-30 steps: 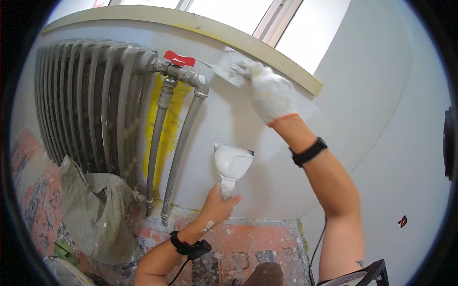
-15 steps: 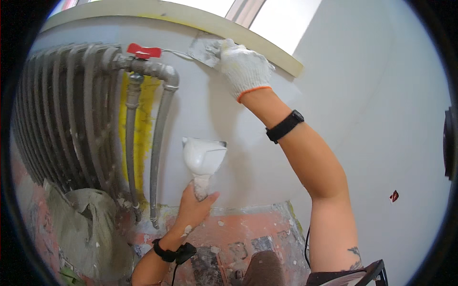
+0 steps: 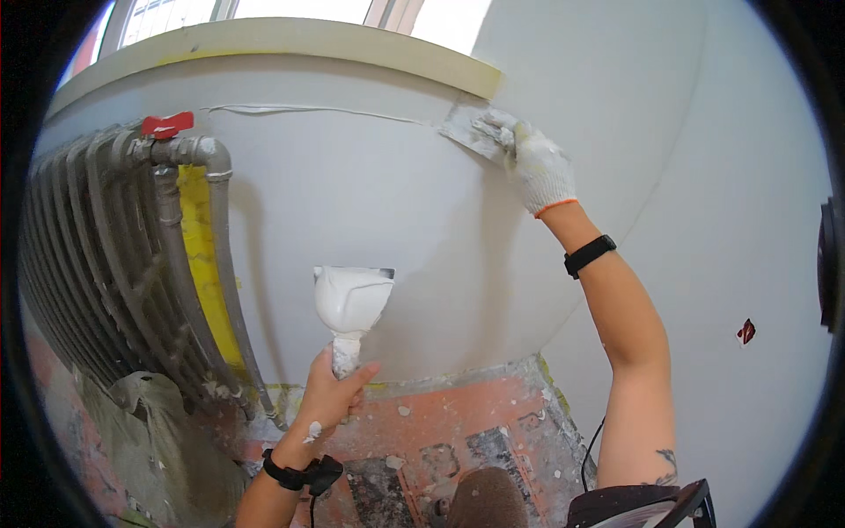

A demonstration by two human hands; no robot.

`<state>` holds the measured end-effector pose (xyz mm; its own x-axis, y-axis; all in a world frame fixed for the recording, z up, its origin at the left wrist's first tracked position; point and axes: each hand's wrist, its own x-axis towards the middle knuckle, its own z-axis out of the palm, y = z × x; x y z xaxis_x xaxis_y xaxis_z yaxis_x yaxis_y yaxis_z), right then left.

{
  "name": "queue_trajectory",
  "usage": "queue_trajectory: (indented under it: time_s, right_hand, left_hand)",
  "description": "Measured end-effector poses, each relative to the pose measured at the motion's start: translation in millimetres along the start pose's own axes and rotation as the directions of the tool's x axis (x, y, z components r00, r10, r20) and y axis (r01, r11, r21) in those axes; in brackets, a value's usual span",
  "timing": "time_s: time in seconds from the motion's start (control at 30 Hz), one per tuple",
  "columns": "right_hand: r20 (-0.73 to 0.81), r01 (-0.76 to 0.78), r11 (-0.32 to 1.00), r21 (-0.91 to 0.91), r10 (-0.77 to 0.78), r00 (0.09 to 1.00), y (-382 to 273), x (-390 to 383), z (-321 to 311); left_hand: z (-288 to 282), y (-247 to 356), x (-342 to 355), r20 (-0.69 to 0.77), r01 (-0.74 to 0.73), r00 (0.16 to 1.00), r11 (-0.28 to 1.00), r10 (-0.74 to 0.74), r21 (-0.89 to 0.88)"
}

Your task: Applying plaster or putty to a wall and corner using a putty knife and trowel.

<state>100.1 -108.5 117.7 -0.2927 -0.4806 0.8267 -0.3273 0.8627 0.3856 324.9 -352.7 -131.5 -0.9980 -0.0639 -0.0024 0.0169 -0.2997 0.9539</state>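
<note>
In my bare left hand (image 3: 334, 387) is the handle of a putty knife (image 3: 347, 355), held blade up and loaded with a thick lump of white putty (image 3: 348, 299). My right hand (image 3: 541, 167), in a white knit glove with an orange cuff, grips a wide metal plastering trowel (image 3: 475, 129). Its blade lies against the white wall (image 3: 378, 194), just under the right end of the window sill (image 3: 290, 40). A thin raised ridge of putty (image 3: 308, 110) runs along the wall to the left of the blade.
A grey ribbed radiator (image 3: 97, 255) stands at the left, its pipes (image 3: 231, 255) topped by a red valve handle (image 3: 167, 125). Yellow paint shows behind them. A dusty cloth (image 3: 167, 440) lies below. The floor (image 3: 440, 422) is putty-spattered. A small hole (image 3: 746, 332) marks the right wall.
My right hand has drawn the trowel rightward along under the sill, leaving a longer putty ridge. The view has shifted right; my left hand still holds the loaded putty knife.
</note>
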Motion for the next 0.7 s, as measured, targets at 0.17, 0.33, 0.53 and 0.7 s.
queue_trajectory:
  time_s: [0.17, 0.33, 0.53, 0.7]
  right_hand:
    - [0.059, -0.182, 0.983, 0.021, 0.181, 0.982, 44.9, -40.7, -3.7]
    - [0.453, -0.595, 0.652, 0.469, 0.401, 0.796, 38.5, -103.0, -24.7]
    - [0.721, -0.688, -0.235, 0.687, 0.102, 0.685, -17.8, -157.9, -4.6]
    - [0.652, -0.66, -0.293, 0.692, -0.138, 0.746, -63.1, -166.4, 11.8]
  left_hand:
    - [8.4, -3.5, 0.6, 0.033, 0.01, 0.999, 0.999, -0.012, 0.053]
    - [6.8, -3.6, 2.2, 0.119, 0.107, 0.986, 0.993, -0.112, 0.047]
    - [-5.7, 4.4, -1.0, 0.291, 0.194, 0.936, 0.98, -0.197, 0.038]
    - [-11.0, -1.1, -2.8, 0.373, 0.255, 0.892, 0.966, -0.256, 0.053]
